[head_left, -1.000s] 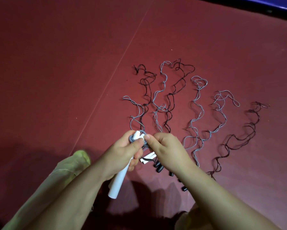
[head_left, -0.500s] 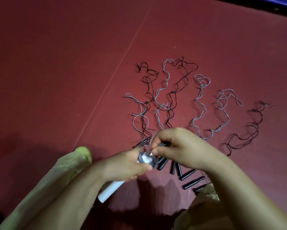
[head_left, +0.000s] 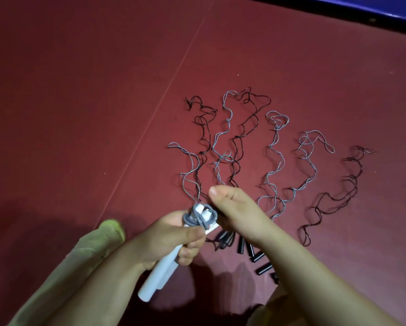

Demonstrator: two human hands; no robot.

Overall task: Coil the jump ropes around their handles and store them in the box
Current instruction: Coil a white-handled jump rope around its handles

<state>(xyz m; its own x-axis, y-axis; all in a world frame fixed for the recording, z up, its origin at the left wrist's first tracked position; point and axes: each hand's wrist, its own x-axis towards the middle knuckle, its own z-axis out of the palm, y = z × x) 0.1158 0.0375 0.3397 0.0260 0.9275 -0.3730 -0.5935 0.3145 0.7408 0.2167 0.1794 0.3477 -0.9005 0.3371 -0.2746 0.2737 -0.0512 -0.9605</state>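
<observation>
While the left hand (head_left: 173, 238) grips the white handles (head_left: 159, 274), the right hand (head_left: 235, 215) pinches their grey rope (head_left: 197, 218).

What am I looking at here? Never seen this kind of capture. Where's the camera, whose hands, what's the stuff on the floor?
There is no machine: a person works with bare hands, and the single camera sits on their head, looking forward and down. So the arms enter from the bottom edge.

The left hand grips a pair of white handles held together, with grey rope wound around their top end. The right hand is closed right beside that coil; what it pinches is hidden.

On the red floor mat, more jump ropes lie stretched out in wavy lines, some grey, some black. Their black handles lie near the right wrist. No box is in view.
</observation>
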